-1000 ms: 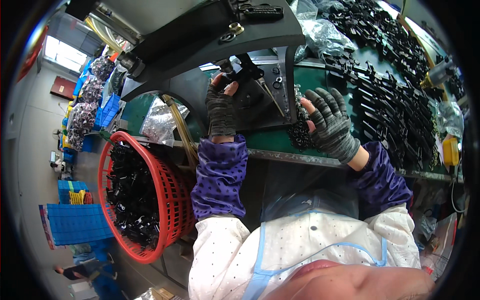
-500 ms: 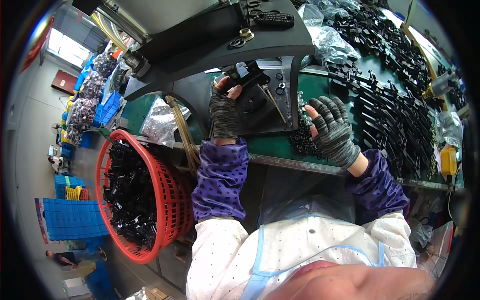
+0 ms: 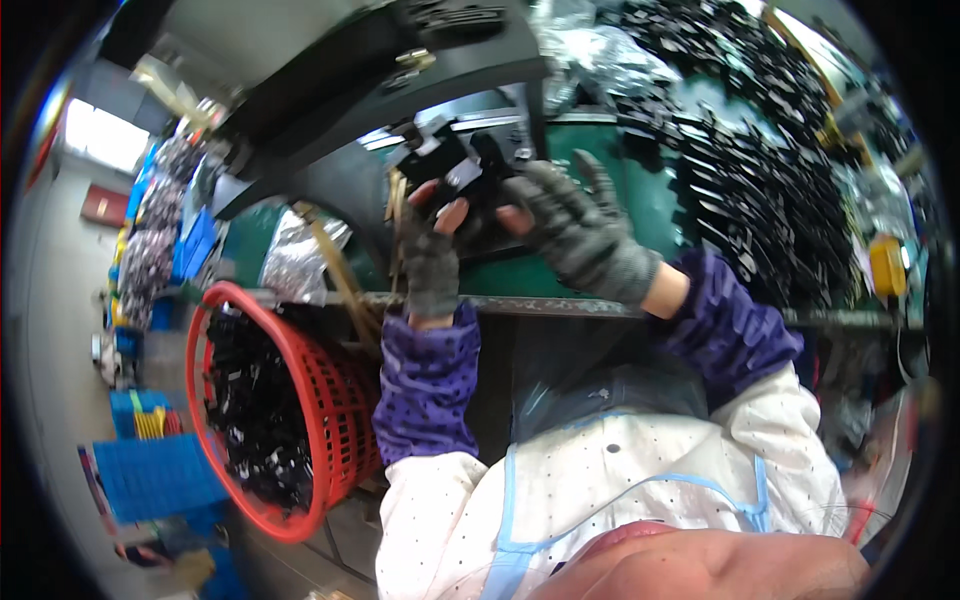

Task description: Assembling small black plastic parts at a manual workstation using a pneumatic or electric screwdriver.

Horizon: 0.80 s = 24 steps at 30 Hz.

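Note:
My left hand, in a grey fingerless glove, is under the frame of a black machine. Its thumb and a finger close on the near edge of a black angular part, though blur softens the contact. Coming in from the right, my right hand, gloved alike, has its fingers apart and its thumb pointing at the dark area beside the part. I see nothing held in it. Its fingers partly cover the work surface below the machine.
Rows of black metal parts cover the right side of the green bench. Clear plastic bags lie behind. At lower left stands a red basket full of black pieces. A yellow container sits far right.
My right hand has moved left from the small rings and nuts toward the machine, close to my left hand. The whole view has shifted, and the picture is now blurred.

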Available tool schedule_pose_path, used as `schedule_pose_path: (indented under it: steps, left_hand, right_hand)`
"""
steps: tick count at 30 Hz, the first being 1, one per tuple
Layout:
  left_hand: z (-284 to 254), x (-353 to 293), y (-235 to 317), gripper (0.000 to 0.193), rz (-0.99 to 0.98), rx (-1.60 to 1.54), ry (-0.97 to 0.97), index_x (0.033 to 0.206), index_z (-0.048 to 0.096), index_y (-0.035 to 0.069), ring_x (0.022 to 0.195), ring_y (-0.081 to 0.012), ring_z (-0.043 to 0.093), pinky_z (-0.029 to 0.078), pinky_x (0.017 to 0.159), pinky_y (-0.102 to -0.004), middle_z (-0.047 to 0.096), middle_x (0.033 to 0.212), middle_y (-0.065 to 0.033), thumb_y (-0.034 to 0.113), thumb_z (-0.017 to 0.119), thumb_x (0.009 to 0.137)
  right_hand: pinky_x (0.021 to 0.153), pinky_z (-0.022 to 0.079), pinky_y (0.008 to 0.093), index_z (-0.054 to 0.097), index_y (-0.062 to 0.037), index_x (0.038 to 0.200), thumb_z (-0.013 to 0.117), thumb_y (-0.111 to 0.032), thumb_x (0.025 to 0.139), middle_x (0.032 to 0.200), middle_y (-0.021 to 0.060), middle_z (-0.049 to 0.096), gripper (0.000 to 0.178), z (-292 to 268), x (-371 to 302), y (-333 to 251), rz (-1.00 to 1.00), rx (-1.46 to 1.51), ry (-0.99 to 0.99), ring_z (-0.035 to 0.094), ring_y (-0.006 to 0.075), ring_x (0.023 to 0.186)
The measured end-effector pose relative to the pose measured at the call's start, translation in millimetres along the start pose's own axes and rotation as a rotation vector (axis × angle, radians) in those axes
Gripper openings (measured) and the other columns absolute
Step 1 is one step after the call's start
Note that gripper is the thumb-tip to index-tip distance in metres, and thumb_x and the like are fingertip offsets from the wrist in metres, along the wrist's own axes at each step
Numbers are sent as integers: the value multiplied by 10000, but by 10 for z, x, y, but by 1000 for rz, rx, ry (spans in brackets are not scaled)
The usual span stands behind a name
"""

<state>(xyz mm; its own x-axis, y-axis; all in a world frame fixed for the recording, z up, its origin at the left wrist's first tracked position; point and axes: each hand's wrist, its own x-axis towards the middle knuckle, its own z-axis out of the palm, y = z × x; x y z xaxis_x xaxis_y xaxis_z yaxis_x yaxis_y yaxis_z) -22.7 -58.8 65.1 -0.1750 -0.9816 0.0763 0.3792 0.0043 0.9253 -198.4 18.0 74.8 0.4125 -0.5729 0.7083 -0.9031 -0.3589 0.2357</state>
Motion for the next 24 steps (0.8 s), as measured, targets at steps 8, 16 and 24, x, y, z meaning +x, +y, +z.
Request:
schedule_pose_path:
  steps: [8, 16, 24]
  left_hand:
    - [-249, -791, 409, 434, -158, 315, -181, 1166, 438, -26, 924, -182, 527, 448, 779, -274, 498, 1087, -114, 131, 528, 772]
    - [-1944, -427, 1492, 328, 293, 688, 435, 1067, 525, 42, 793, -213, 569, 478, 687, -319, 574, 939, -110, 143, 594, 762]
    - [-3115, 797, 1033, 320, 199, 1534, 504, 1057, 527, 46, 791, -209, 566, 475, 686, -318, 574, 929, -108, 140, 598, 759]
  right_hand:
    - [932, 234, 623, 545, -114, 1010, 506, -250, 771, 990, 111, 563, 278, 156, -54, 116, 89, 246, -91, 456, 361, 1072]
    - [863, 208, 700, 535, -79, 1091, 475, -174, 800, 1038, 63, 575, 312, 124, -231, 1002, 545, -131, -916, 487, 264, 1047]
    - [841, 202, 731, 619, -96, 1013, 547, -240, 750, 1073, 89, 583, 308, 291, -303, 934, 582, -104, -959, 478, 323, 1079]
